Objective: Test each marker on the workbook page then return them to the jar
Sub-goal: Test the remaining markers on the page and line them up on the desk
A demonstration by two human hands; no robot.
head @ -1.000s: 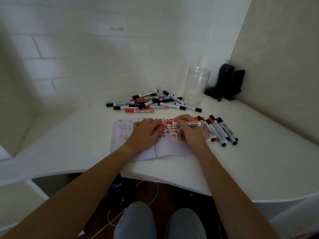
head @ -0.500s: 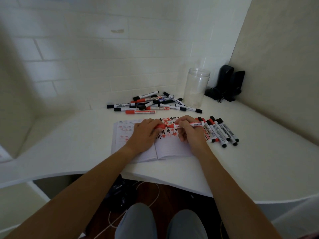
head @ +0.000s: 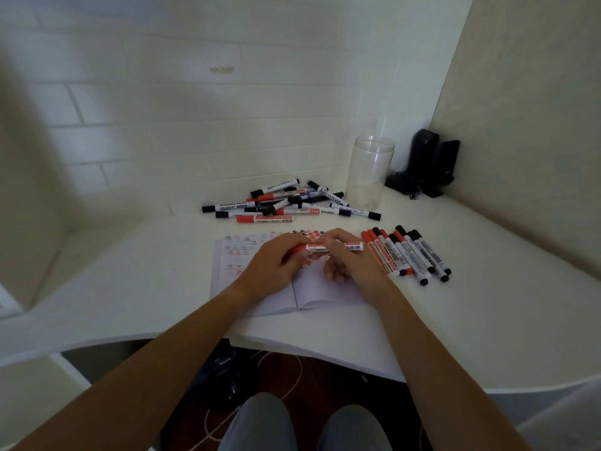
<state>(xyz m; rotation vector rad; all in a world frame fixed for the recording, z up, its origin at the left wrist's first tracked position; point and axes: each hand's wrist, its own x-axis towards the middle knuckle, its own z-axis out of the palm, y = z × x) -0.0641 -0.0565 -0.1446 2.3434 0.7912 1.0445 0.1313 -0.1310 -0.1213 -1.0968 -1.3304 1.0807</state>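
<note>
An open workbook [head: 253, 291] lies on the white desk, its upper page covered in red and black marks. Over it, both hands hold one red marker [head: 328, 247] lying sideways. My left hand [head: 276, 265] grips the red cap end. My right hand [head: 351, 258] pinches the white barrel. The cap sits on the marker. A clear, empty jar [head: 369, 172] stands at the back right. A loose pile of markers [head: 286, 201] lies behind the workbook. A neat row of markers [head: 406, 253] lies right of my right hand.
Two black speakers [head: 429, 162] with cables stand in the back right corner beside the jar. Walls close in the desk [head: 130, 288] at the back and right. Below the desk's front edge I see my knees, a white cable and dark objects on the floor.
The red cap in my left hand and the marker in my right have come together; the marker is now capped and held level above the page.
</note>
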